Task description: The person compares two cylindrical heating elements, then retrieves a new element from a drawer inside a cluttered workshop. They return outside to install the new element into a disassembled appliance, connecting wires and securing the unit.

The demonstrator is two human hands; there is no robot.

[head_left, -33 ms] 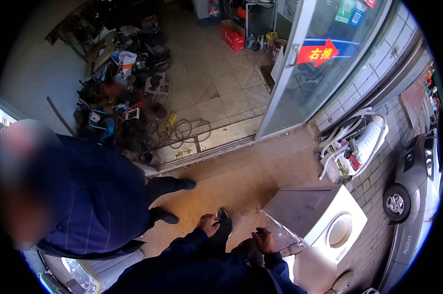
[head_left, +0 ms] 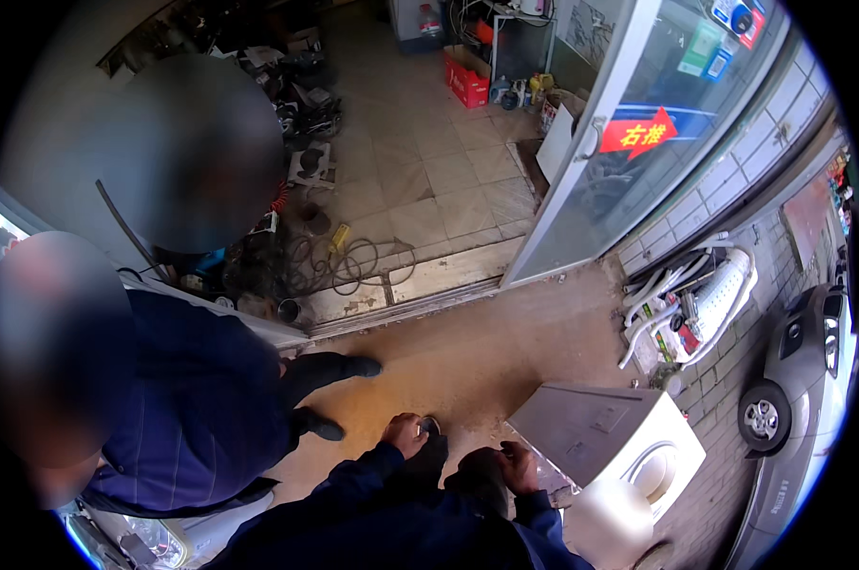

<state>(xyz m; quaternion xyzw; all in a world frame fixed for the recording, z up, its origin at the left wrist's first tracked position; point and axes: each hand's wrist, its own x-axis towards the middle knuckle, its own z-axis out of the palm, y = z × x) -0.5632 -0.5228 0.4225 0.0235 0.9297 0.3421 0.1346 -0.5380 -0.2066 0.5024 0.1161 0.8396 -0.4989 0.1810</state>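
My left hand (head_left: 405, 434) is in front of my legs, close above my dark shoe (head_left: 431, 425). Its fingers are curled in, and whatever they may hold is too small to make out. Beside my right knee, my right hand (head_left: 519, 466) is loosely bent, thumb apart from the fingers, with nothing visible in it. To its right stands a white washing machine (head_left: 581, 427) with a round opening, partly covered by a pale blur. At the left, another person in a dark blue jacket (head_left: 197, 399) is close by.
A glass door (head_left: 591, 190) with a red arrow sticker stands ajar ahead. Just inside are a coiled cable (head_left: 353, 271), a red box (head_left: 467, 78) and a cluttered pile at the left. White hoses (head_left: 638, 313) lie at the right, near a silver car (head_left: 809, 380).
The whole view has shifted slightly, so the doorway and washing machine sit lower in the picture. A grey blur now covers part of the cluttered pile. My hands have hardly moved.
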